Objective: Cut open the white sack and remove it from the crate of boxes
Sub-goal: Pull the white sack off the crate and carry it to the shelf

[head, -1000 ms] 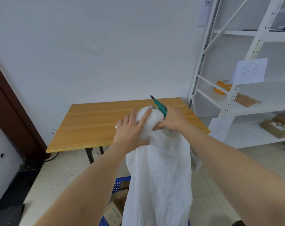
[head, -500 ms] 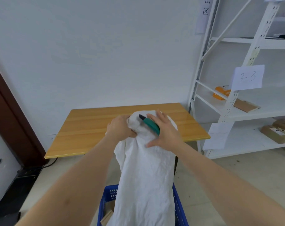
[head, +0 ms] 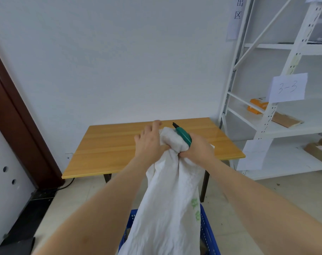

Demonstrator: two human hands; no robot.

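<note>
Head view: half a second ago the right hand (head: pixel 198 150) lay flat on the bundle; now it grips the white sack (head: pixel 167 196) and the green cutter (head: pixel 183 134) together, while the left hand (head: pixel 150 144) clamps the bunched top. The sack hangs above the blue crate (head: pixel 210 234), nearly free, near the tabletop (head: pixel 108 144).

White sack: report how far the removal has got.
Done: the white sack is gathered at its top and lifted well above the blue crate. In hand: both hands grip its bunched top, the left hand beside the right hand, which also holds the green cutter. Left: its lower end hangs in the crate; pull it clear.
</note>
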